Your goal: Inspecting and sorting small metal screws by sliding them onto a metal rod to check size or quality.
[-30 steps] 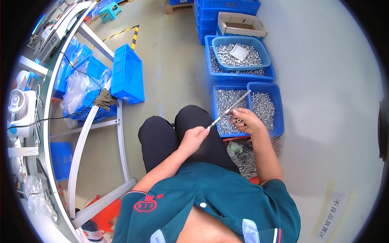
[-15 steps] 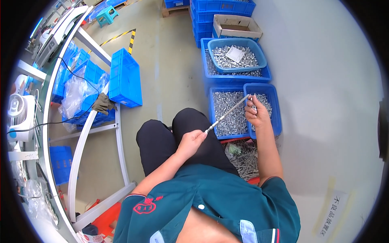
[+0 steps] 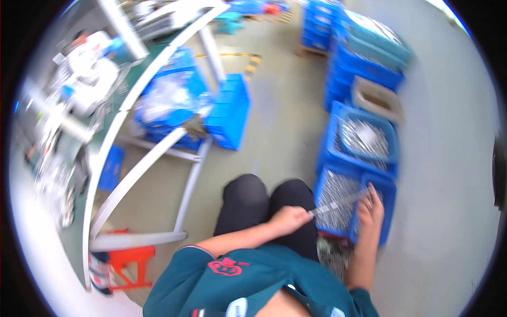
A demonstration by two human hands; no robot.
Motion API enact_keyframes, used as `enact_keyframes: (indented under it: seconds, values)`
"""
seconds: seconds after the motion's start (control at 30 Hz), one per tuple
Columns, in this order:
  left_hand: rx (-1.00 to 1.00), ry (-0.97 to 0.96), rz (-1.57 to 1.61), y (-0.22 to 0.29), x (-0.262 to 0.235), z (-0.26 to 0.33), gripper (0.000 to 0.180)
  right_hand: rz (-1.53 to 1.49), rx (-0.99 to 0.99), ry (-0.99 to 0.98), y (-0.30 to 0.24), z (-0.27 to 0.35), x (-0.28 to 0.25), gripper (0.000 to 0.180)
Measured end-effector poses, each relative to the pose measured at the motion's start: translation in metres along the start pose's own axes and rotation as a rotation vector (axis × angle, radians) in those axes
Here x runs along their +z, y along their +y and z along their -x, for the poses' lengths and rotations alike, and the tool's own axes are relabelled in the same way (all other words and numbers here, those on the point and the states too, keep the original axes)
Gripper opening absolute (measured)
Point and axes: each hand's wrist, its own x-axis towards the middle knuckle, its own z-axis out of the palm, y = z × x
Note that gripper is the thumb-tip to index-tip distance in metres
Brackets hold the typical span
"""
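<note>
Closed around the near end of a thin metal rod (image 3: 337, 204) is my left hand (image 3: 290, 219), held just above my right knee. The rod slants up to the right over a blue bin (image 3: 323, 182) of small metal parts. At its far end my right hand (image 3: 371, 207) is closed, with the thumb and fingers at the rod's tip. Motion smears the picture, so small pieces within the right hand cannot be made out. That hand is over a narrower blue bin (image 3: 390, 203) on the right.
Farther back, a light-blue basin (image 3: 392, 138) holds metal parts and a white slip. Beyond stand a cardboard box (image 3: 393, 110) and stacked blue crates (image 3: 338, 79). On the left are a white-framed bench (image 3: 119, 119), a blue crate (image 3: 232, 113) and a red stool (image 3: 138, 259).
The view has swung to the left, so the bins and my hands appear farther right and lower. Both hands keep the rod stretched between them.
</note>
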Motion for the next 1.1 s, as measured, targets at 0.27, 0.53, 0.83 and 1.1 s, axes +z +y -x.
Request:
enact_keyframes:
  seconds: [0.27,0.53,0.83,1.1]
  values:
    - [0.175,-0.019,-0.068,-0.004,0.004,0.005,0.037,0.275,-0.004,0.004,-0.017,0.016,-0.016,0.021]
    - [0.171,-0.016,-0.029,0.002,0.002,0.005,0.036,0.636,-0.18,0.003,-0.03,0.011,-0.03,0.02]
    - [0.257,-0.003,0.092,0.005,0.025,-0.025,0.032,0.898,-0.228,0.296,0.038,0.03,0.058,0.022]
    - [0.195,0.008,0.175,0.002,0.022,-0.034,0.034,0.277,0.326,0.172,0.016,0.004,-0.017,0.023]
